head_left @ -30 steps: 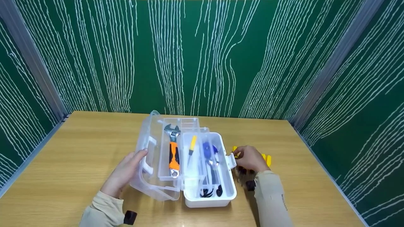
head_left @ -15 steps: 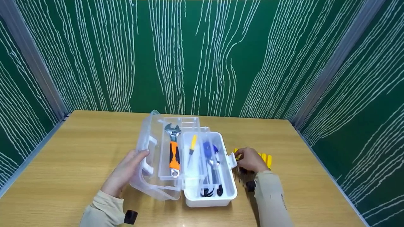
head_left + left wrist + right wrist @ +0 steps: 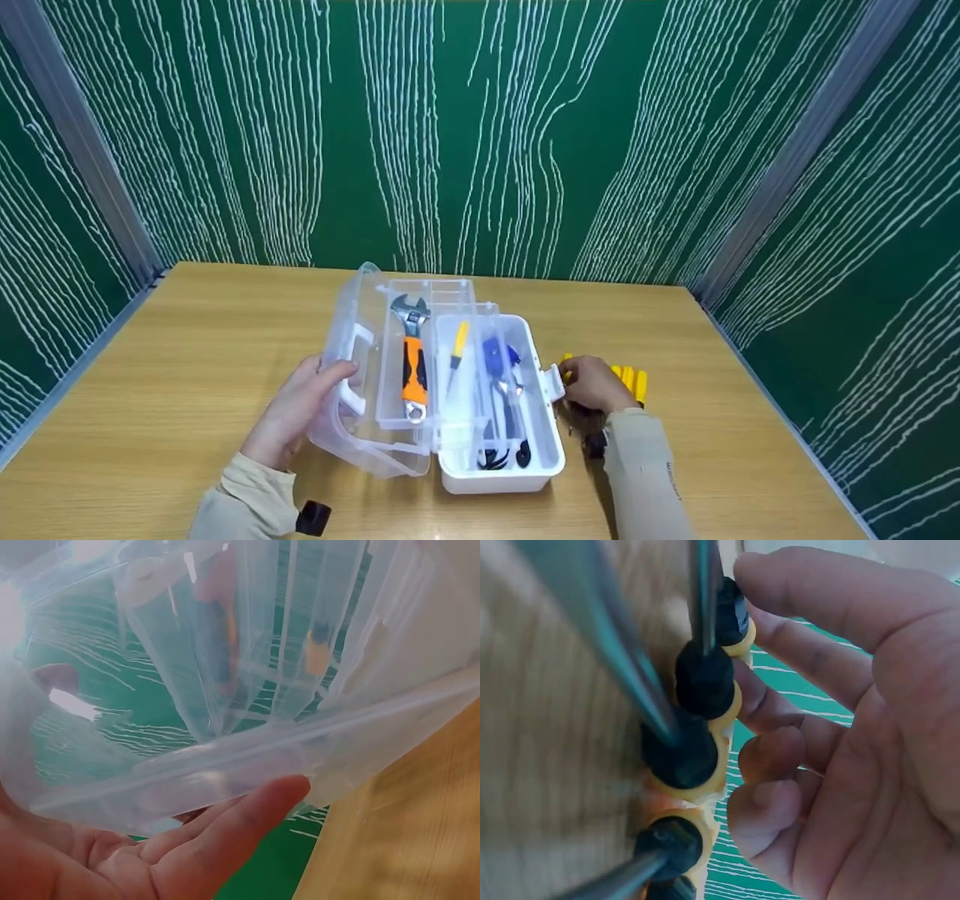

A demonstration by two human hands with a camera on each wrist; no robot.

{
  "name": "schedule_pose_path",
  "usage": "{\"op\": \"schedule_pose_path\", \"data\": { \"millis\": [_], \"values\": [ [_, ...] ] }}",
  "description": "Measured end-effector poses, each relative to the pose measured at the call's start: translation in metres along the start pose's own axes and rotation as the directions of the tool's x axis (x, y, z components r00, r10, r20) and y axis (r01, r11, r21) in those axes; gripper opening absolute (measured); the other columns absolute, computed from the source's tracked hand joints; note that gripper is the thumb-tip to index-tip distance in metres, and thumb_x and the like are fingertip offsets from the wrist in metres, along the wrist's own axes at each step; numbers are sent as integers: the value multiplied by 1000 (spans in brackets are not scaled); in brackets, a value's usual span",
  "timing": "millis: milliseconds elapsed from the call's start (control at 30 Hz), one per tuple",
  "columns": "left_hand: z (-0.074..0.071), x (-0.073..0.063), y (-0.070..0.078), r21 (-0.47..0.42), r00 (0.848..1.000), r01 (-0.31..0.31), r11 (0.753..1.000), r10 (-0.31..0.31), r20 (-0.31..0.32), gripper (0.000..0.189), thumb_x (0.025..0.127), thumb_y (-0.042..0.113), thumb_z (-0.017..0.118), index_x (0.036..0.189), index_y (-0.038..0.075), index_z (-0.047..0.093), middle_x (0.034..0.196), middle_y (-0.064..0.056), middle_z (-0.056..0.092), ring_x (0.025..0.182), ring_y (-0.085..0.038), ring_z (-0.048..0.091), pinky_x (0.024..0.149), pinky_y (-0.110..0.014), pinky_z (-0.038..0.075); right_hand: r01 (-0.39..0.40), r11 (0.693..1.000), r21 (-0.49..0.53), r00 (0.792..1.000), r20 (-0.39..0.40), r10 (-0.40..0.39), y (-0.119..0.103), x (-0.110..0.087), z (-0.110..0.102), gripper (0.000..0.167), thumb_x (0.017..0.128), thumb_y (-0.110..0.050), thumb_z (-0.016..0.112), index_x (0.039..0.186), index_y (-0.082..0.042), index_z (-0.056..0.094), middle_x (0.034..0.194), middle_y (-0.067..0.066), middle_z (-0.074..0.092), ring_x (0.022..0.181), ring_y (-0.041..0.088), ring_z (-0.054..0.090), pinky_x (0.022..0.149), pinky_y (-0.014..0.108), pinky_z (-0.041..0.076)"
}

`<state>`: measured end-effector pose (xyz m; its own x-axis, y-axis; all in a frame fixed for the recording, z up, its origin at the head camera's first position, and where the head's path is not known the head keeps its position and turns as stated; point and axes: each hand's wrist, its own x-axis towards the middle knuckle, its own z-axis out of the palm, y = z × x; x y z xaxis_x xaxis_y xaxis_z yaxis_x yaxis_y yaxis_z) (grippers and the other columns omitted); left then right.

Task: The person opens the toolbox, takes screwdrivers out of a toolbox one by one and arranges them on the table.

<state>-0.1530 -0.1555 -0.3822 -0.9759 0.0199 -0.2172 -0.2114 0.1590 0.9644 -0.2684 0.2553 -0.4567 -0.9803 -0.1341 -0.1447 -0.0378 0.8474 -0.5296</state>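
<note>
A toolbox (image 3: 499, 484) with a white base stands with its clear lid (image 3: 339, 433) swung out to the left. My left hand (image 3: 294, 411) grips the lid's outer edge, thumb over it near the white handle (image 3: 351, 399). Right of the box, my right hand (image 3: 598, 384) reaches down to a row of yellow-handled screwdrivers (image 3: 640, 384). In the right wrist view, thumb and forefinger pinch the black collar of the end screwdriver (image 3: 733, 615), while the other fingers curl beside the row. An adjustable wrench (image 3: 414, 367) with an orange handle lies in the clear tray.
Another yellow-handled screwdriver (image 3: 459, 341) lies in the trays. Blue-and-metal tools (image 3: 495, 360) and black pieces (image 3: 523, 454) are in the base. A white latch (image 3: 553, 382) juts toward my right hand. The wooden table (image 3: 150, 420) meets green walls (image 3: 480, 150) at its back and sides.
My right hand has shifted very slightly to the right and down along the screwdrivers. The left hand stays on the lid, its thumb a little farther right. The toolbox holds its place.
</note>
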Motion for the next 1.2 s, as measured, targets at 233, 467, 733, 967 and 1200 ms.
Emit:
{"op": "schedule_pose_path", "data": {
  "millis": [233,467,733,967,1200],
  "values": [
    [2,1,0,-7,998,-23,1000,23,-60,59,91,38,58,136,5,41,126,-16,51,109,-30,52,83,-38,50,-63,996,63,990,-123,71,-8,-8,-16,13,89,-22,65,101,-17,69,89,8,62,71,22,54,58,27,45],
    [4,3,2,-40,995,-47,998,43,-95,59,90,32,61,137,4,39,125,-18,52,104,-30,56,79,-36,52,160,965,207,950,-297,-94,-38,-24,-30,10,93,-20,62,99,-15,68,92,6,64,74,22,52,61,27,45],
    [10,2,3,-213,990,-134,968,120,-78,48,91,25,56,130,0,42,113,-19,60,93,-30,63,75,-42,55,328,908,260,933,-237,-270,-75,-41,-31,15,91,-17,63,104,-16,69,86,2,64,73,22,53,63,24,46],
    [8,0,2,-206,990,-132,970,117,-85,49,92,28,55,131,2,41,114,-18,57,92,-28,62,72,-41,56,299,928,223,948,-177,-263,-88,-43,-23,18,90,-18,66,107,-19,69,92,-2,65,78,20,50,67,26,42],
    [8,0,2,-193,991,-118,974,103,-83,50,91,28,57,132,3,41,115,-18,55,94,-27,59,73,-40,56,367,921,133,926,-144,-348,-100,-46,-9,25,87,-18,70,112,-22,69,106,-3,65,91,20,54,78,32,49]
  ]
}}
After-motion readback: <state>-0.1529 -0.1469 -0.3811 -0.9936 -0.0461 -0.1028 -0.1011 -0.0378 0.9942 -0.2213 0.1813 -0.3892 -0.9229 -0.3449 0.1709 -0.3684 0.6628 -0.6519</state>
